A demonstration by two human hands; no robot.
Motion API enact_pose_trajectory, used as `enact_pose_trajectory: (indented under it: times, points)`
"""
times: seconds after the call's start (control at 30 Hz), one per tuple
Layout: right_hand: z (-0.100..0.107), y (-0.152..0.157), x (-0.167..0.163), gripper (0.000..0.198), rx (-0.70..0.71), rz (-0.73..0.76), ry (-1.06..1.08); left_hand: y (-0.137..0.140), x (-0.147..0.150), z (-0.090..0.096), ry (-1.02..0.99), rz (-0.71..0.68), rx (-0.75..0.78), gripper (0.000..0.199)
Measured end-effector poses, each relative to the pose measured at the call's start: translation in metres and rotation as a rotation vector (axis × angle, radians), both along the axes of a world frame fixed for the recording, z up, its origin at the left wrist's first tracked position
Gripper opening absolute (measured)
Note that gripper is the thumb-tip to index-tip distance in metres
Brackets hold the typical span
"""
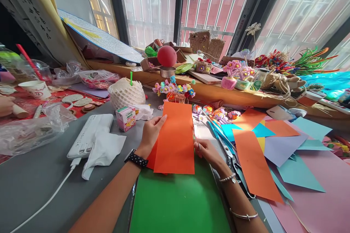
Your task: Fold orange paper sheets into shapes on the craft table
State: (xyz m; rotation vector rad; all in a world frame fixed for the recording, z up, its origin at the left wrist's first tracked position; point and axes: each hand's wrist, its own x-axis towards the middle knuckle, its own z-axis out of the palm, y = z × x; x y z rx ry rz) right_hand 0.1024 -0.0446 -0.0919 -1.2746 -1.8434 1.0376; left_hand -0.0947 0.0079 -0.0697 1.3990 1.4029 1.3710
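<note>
An upright orange paper sheet [175, 138] stands over a green board [180, 204]. My left hand [153, 131] pinches its left edge, thumb in front and fingers behind. More orange paper [152, 156] shows behind that edge. At the right edge, my right hand [203, 151] is closed round what look like slim metal scissors [194, 133], mostly hidden by paper and fingers. Right of this hand lie larger scissors [228, 151] with dark handles. Another orange strip [255, 167] rests on several coloured papers.
Left are a white power bank [90, 134] with a cable, crumpled tissue [105, 149], a small pink carton [125, 118] and a coconut [127, 93] with a straw. Craft flowers [173, 89] stand behind the sheet. Another person's hand [7, 106] shows at far left.
</note>
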Motion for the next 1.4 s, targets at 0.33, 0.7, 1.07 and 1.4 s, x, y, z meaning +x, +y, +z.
enact_pose_trajectory:
  times: [0.33, 0.7, 1.07, 1.4]
  points:
    - [0.0003, -0.0012, 0.0003, 0.055, 0.006, 0.019, 0.012, -0.0001, 0.0006, -0.0004, -0.126, -0.042, -0.081, 0.034]
    - [0.0012, -0.0025, 0.0005, 0.056, 0.022, 0.015, 0.003, 0.0013, -0.0009, -0.0018, -0.189, -0.042, -0.092, 0.042]
    - [-0.0028, 0.0002, -0.0005, 0.054, -0.009, -0.019, 0.028, -0.0041, 0.0031, 0.0014, -0.050, -0.066, -0.061, 0.039]
    - [-0.0084, 0.0014, -0.0011, 0.052, -0.078, -0.060, 0.160, -0.0037, 0.0049, -0.0003, -0.025, -0.095, -0.042, 0.032]
